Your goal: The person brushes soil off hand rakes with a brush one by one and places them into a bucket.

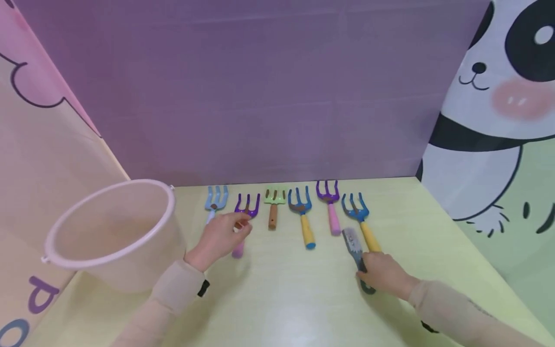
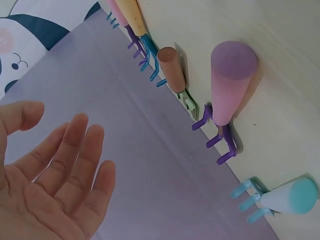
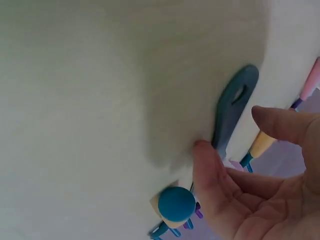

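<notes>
My left hand (image 1: pixel 224 236) hovers over a purple hand fork (image 1: pixel 237 250) with a pink handle, its fingers loosely bent and holding nothing. In the left wrist view that fork lies apart from the hand. My right hand (image 1: pixel 386 272) is at the dark handle of a grey flat-bladed tool (image 1: pixel 353 242), perhaps a trowel, lying on the table. In the right wrist view, thumb and fingers are spread around the handle (image 3: pixel 231 107); a fingertip is beside it, and contact is unclear. Close by lies a blue fork (image 1: pixel 370 236) with a yellow handle.
A light blue fork (image 1: pixel 216 197), a green rake (image 1: pixel 273 216) with a brown handle, another blue fork (image 1: pixel 308 233) and another purple fork (image 1: pixel 333 219) lie in a row near the back wall (image 1: pixel 260 96). A pale pink bucket (image 1: pixel 143 260) stands at the left.
</notes>
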`<action>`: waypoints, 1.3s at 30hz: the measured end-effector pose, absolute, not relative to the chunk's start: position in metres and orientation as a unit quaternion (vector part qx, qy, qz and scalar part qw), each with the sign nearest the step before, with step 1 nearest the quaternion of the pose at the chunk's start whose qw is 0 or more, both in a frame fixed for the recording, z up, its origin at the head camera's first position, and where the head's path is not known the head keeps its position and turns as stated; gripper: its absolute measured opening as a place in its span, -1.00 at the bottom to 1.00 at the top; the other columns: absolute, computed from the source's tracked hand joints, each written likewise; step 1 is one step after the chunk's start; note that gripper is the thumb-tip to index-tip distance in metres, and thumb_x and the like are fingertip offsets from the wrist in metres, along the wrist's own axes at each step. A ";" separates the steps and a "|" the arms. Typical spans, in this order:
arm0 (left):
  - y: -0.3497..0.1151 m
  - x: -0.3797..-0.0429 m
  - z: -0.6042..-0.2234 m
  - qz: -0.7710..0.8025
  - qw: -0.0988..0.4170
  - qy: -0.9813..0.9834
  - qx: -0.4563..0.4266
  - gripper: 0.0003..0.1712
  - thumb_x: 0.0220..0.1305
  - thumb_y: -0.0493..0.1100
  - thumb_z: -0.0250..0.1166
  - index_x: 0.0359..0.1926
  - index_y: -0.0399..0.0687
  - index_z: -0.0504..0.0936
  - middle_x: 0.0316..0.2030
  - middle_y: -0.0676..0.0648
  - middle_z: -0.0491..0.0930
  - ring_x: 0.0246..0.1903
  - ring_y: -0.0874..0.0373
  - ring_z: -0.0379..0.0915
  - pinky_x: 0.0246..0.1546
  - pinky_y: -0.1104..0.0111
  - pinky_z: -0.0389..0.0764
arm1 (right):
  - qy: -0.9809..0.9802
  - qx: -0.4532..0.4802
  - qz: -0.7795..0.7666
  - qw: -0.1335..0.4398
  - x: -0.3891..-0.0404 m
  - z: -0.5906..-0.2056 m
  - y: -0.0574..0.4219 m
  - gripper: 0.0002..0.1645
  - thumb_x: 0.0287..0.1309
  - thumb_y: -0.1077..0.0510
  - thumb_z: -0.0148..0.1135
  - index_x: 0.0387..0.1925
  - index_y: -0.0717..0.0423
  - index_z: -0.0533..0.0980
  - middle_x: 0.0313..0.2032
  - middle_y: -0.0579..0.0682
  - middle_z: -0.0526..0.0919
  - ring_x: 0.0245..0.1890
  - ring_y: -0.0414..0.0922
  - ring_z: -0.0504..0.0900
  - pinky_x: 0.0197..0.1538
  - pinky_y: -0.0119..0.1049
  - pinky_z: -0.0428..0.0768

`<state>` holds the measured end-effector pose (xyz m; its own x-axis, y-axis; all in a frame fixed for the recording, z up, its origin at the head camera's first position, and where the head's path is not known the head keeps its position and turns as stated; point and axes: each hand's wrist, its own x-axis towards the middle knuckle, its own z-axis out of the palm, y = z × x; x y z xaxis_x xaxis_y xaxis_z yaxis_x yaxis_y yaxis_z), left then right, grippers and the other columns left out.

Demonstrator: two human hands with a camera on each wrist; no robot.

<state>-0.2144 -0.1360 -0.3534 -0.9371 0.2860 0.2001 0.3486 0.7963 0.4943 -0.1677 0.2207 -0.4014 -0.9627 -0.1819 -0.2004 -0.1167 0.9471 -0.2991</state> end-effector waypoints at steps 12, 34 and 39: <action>-0.142 -0.214 -0.354 -0.269 0.051 -0.949 -0.155 -0.63 0.22 -0.06 0.16 0.00 -0.12 0.56 -0.23 -0.07 0.65 -0.28 0.09 0.57 -0.24 0.24 0.59 | 0.983 -0.060 -0.164 0.065 -0.174 -0.412 0.215 -0.80 -0.08 0.27 0.21 -0.43 0.33 0.41 -0.54 0.05 0.42 -0.59 -0.11 0.40 -0.59 -0.35 0.41; -0.143 -0.211 -0.370 -0.278 0.035 -0.948 -0.150 -0.65 0.21 -0.06 0.19 -0.02 -0.09 0.58 -0.28 -0.04 0.66 -0.32 0.17 0.56 -0.30 0.35 0.59 | 0.969 -0.008 -0.209 0.131 -0.180 -0.414 0.213 -0.45 -0.04 0.24 0.19 -0.11 0.55 0.23 -0.35 0.20 0.46 -0.42 -0.04 0.44 -0.38 -0.19 0.56; -0.144 -0.211 -0.374 -0.278 0.037 -0.947 -0.155 -0.65 0.21 -0.06 0.19 -0.02 -0.09 0.58 -0.29 -0.03 0.66 -0.33 0.18 0.56 -0.28 0.34 0.58 | 0.967 0.010 -0.220 0.129 -0.178 -0.416 0.213 -0.44 -0.04 0.23 0.21 -0.10 0.54 0.23 -0.40 0.16 0.46 -0.49 -0.08 0.43 -0.51 -0.29 0.50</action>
